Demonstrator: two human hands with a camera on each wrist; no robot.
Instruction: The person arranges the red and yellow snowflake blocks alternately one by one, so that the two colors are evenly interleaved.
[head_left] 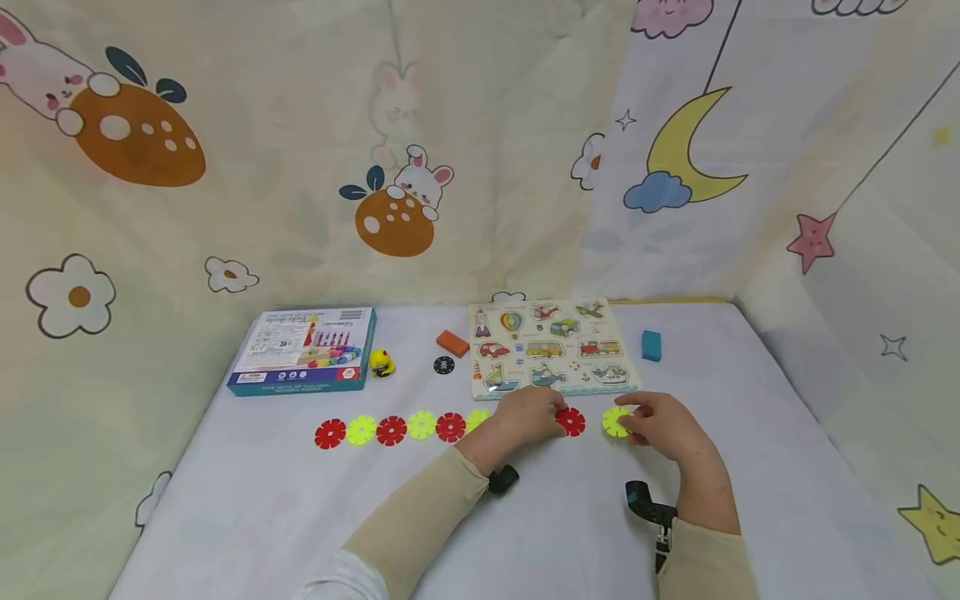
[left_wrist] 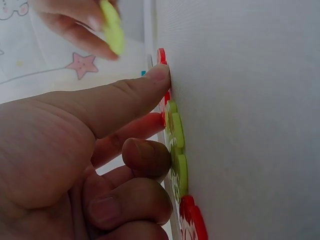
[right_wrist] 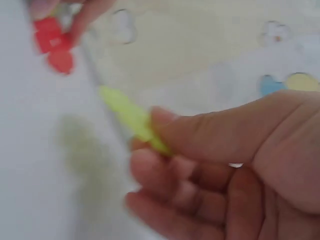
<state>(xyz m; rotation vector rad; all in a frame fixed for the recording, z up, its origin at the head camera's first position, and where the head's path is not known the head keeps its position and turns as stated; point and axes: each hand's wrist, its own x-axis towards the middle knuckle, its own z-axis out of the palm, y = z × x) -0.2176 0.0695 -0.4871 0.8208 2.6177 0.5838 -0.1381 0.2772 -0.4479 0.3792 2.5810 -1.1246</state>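
My right hand pinches a yellow-green notched snowflake disc between thumb and fingers. In the right wrist view this yellow-green disc is tilted, raised above the tablecloth. To its left, my left hand is at a red snowflake disc lying on the table, thumb and index finger on either side of it. The left wrist view shows the thumb at the red disc's edge, the other fingers curled. A row of alternating discs runs leftward, from a red disc at its far end; my left hand and forearm hide part of it.
Behind the row lie a wooden vehicle puzzle board, an orange block, a black round chip and a small yellow toy. A boxed set sits back left, a blue block back right.
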